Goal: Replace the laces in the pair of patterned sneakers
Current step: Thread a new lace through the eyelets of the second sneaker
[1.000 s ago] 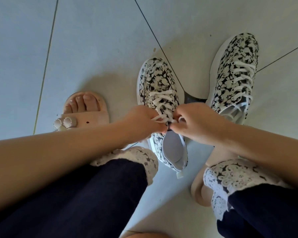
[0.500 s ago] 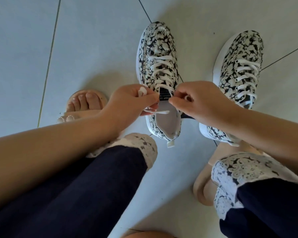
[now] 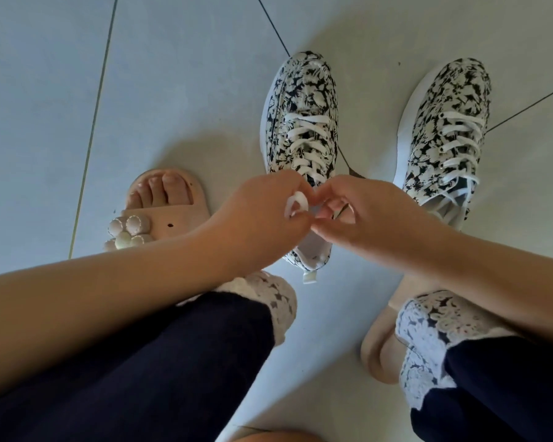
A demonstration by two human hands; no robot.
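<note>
Two black-and-white floral sneakers stand on the pale tiled floor. The left sneaker has white laces crossed up its front. My left hand hovers over its tongue and pinches a small loop of white lace. My right hand meets it fingertip to fingertip, fingers curled on the lace end, which is mostly hidden. The heel and pull tab show below my hands. The right sneaker stands apart at the right, laced in white, untouched.
My left foot in a pink slide sandal with round charms rests left of the sneaker. Another sandal is under my right leg. Dark trousers with lace cuffs fill the bottom. Dark grout lines cross the floor tiles.
My hands have closed together over the left sneaker's tongue, and a loop of lace now shows in my left fingers. The view has shifted a little; the sneaker sits lower in frame.
</note>
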